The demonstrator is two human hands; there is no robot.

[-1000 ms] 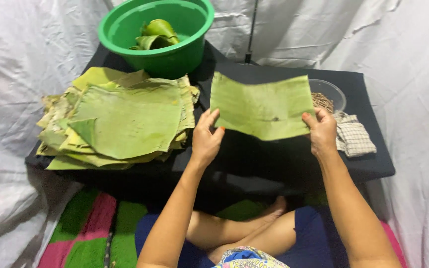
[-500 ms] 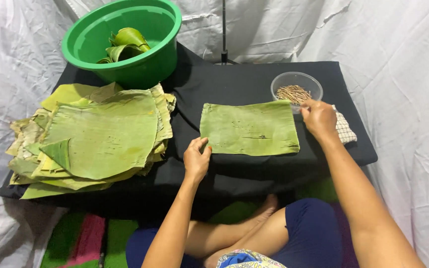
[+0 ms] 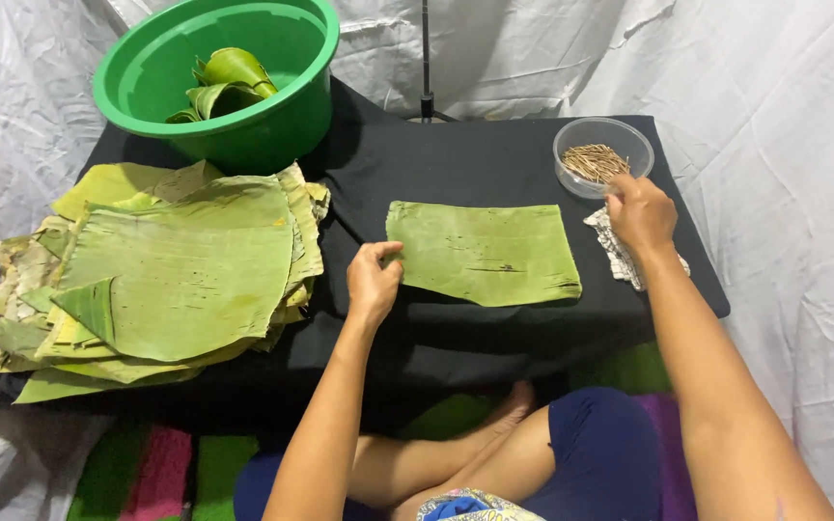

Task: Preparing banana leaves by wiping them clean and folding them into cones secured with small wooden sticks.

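A rectangular green leaf piece lies flat on the black table. My left hand pinches its near left corner. My right hand is off the leaf, at the rim of a clear round tub of thin wooden sticks, fingers curled; whether it holds a stick is hidden. A folded checked cloth lies just under that hand.
A thick stack of green leaf sheets covers the table's left side. Behind it stands a green basin with folded leaf parcels. White sheeting hangs all around. My crossed legs rest below the table's front edge.
The leaf piece, held up by both hands a second ago, now lies flat on the table. My right hand left it and moved right to the stick tub.
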